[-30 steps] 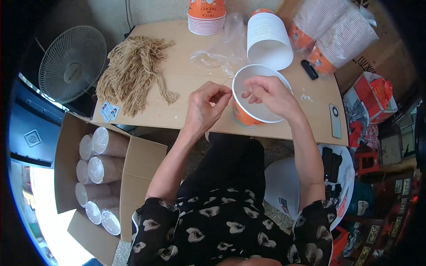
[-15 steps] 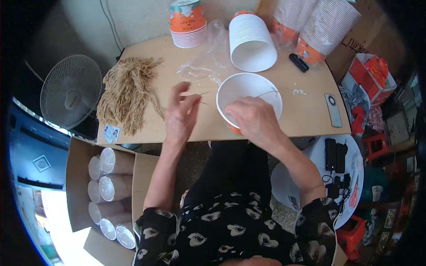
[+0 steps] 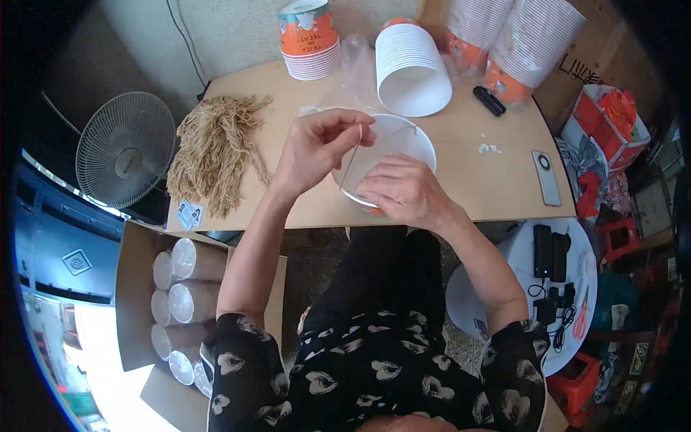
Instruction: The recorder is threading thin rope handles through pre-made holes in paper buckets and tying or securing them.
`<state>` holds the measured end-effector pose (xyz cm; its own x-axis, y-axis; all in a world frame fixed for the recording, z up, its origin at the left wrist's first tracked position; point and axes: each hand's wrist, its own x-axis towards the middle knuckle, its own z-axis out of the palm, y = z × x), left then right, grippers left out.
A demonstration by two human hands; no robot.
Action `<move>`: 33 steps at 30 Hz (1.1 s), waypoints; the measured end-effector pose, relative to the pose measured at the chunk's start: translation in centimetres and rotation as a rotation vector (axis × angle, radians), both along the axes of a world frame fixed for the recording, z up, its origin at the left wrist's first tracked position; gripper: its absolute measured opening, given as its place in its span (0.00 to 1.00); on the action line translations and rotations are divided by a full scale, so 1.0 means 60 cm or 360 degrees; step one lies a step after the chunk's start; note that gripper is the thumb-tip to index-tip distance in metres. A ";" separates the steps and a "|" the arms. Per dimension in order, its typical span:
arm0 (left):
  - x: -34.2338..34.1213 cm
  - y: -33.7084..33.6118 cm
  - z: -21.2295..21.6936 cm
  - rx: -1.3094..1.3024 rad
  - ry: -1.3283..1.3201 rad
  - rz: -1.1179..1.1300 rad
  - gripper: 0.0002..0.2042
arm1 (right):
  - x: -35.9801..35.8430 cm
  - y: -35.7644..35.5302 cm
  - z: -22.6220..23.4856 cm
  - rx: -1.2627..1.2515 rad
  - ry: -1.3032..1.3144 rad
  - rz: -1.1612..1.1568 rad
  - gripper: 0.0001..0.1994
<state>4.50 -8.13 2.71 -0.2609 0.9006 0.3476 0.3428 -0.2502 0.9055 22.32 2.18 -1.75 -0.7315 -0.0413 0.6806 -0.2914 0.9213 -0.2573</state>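
Observation:
A white-lined paper bucket (image 3: 392,137) with an orange outside stands near the table's front edge, its mouth facing up. My left hand (image 3: 320,147) is raised over its left side, thumb and fingers pinching a thin tan cord (image 3: 350,162). From that pinch the cord runs down to the bucket's near left rim. My right hand (image 3: 407,193) is closed at the near rim, its fingertips against the bucket wall; exactly what they pinch there is hidden. Another bit of cord (image 3: 407,130) shows at the far inner wall.
A heap of tan cords (image 3: 216,147) lies at left, beside a fan (image 3: 126,147). Stacked buckets (image 3: 414,75) lie behind; more stacks (image 3: 309,43) stand at the back. A phone (image 3: 545,178) and black clip-like object (image 3: 489,101) are at right. A carton (image 3: 137,288) holds wrapped stacks.
My left hand has moved right and up to above the bucket, drawing the cord up from the rim. The bucket has shifted slightly left. My right hand stays at the near rim.

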 end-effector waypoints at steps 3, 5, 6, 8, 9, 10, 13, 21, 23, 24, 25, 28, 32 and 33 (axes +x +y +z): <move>-0.010 0.011 -0.002 -0.0156 -0.0281 -0.0249 0.12 | 0.007 -0.002 0.009 -0.0298 0.0053 -0.0038 0.06; -0.007 0.015 -0.002 -0.0370 -0.0514 -0.0329 0.13 | 0.008 0.003 0.009 -0.0461 0.0208 -0.0057 0.07; -0.005 0.016 -0.003 -0.0368 -0.0510 -0.0336 0.13 | 0.008 0.006 0.007 -0.0630 0.0358 -0.0067 0.07; -0.001 0.013 -0.009 -0.0467 -0.0406 -0.0370 0.14 | 0.008 0.009 0.006 -0.0679 0.0374 -0.0069 0.06; -0.002 0.012 -0.013 -0.0456 -0.0433 -0.0379 0.13 | 0.008 0.008 0.007 -0.0844 0.0422 -0.0123 0.06; 0.000 0.013 -0.011 -0.0458 -0.0434 -0.0382 0.13 | 0.009 0.008 0.010 -0.1009 0.0469 -0.0174 0.05; 0.005 0.014 -0.006 -0.0489 -0.0471 -0.0431 0.11 | -0.006 0.009 0.000 -0.1183 0.0474 -0.0186 0.04; -0.011 0.009 -0.021 -0.0455 -0.0527 -0.0507 0.09 | -0.009 0.003 0.029 -0.1766 -0.0039 -0.0303 0.05; -0.015 0.006 -0.027 -0.0455 -0.0488 -0.0473 0.09 | -0.010 0.005 0.026 -0.1613 0.0083 -0.0262 0.05; -0.016 0.004 -0.030 -0.0456 -0.0446 -0.0438 0.09 | -0.009 0.007 0.022 -0.1613 0.0077 -0.0264 0.05; -0.016 0.001 -0.033 -0.0457 -0.0453 -0.0436 0.09 | -0.009 0.008 0.019 -0.1606 0.0108 -0.0276 0.06; -0.011 -0.013 -0.036 -0.0448 -0.0488 -0.0385 0.11 | -0.005 0.006 0.021 -0.1601 0.0129 -0.0283 0.06; 0.001 -0.021 -0.032 -0.0465 -0.0460 -0.0288 0.11 | -0.007 0.007 0.013 -0.1536 0.0205 -0.0292 0.06; 0.002 -0.021 -0.032 -0.0512 -0.0375 -0.0264 0.11 | -0.006 0.007 0.012 -0.1542 0.0196 -0.0287 0.06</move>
<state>4.59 -9.40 0.78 -0.1424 0.9898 -0.0095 0.0962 0.0234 0.9951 21.98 2.60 -1.05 -0.5939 0.6778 0.4335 -0.2431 0.3625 -0.8997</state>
